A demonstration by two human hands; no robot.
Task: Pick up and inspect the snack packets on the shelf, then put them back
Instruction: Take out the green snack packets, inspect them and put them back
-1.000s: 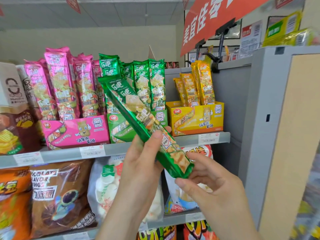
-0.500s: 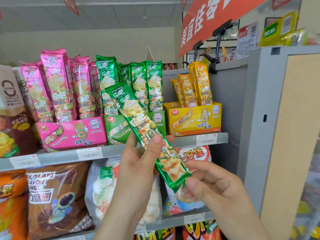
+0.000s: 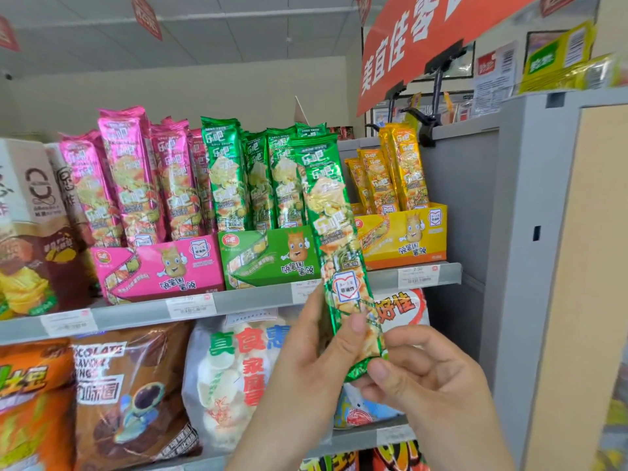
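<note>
A long green snack packet (image 3: 331, 232) stands nearly upright in front of the shelf (image 3: 258, 302). My left hand (image 3: 312, 365) grips its lower part, thumb across the front. My right hand (image 3: 428, 379) pinches the packet's bottom seal between thumb and fingers. Behind it, more green packets (image 3: 251, 185) stand in a green display box (image 3: 268, 256). Pink packets (image 3: 136, 178) fill a pink box to the left, and yellow packets (image 3: 390, 175) stand in a yellow box to the right.
Brown chip bags (image 3: 30, 239) sit at the far left of the shelf. Below are large bags: chocolate rings (image 3: 129, 396), white crackers (image 3: 231, 379), orange chips (image 3: 30, 402). A grey cabinet (image 3: 530, 232) borders the right. A red banner (image 3: 424, 39) hangs overhead.
The green packet has swung from a leftward tilt to nearly upright. My right hand has closed its pinch on the bottom seal, and my left hand has slid lower on the packet.
</note>
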